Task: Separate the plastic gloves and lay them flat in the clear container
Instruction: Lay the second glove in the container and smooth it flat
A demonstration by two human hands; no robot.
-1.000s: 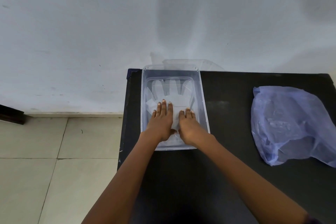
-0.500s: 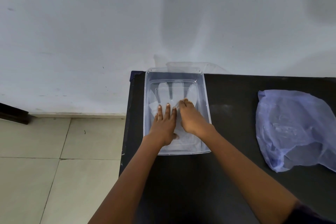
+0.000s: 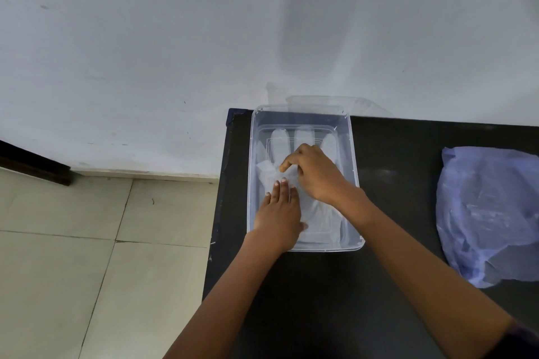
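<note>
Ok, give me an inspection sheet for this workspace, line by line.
Surface: black table, set against a white wall, its left edge over tiled floor.
Job's things: clear container at the table's far left; a plastic glove lies inside, fingers pointing to the wall.
Clutter: crumpled bluish plastic bag on the right of the table.
Hands: left hand pressed flat on the glove; right hand curled, fingertips on the glove near its palm.
Cables: nothing seen.
Surroundings: white wall; beige floor tiles; clear lid propped behind the container.
</note>
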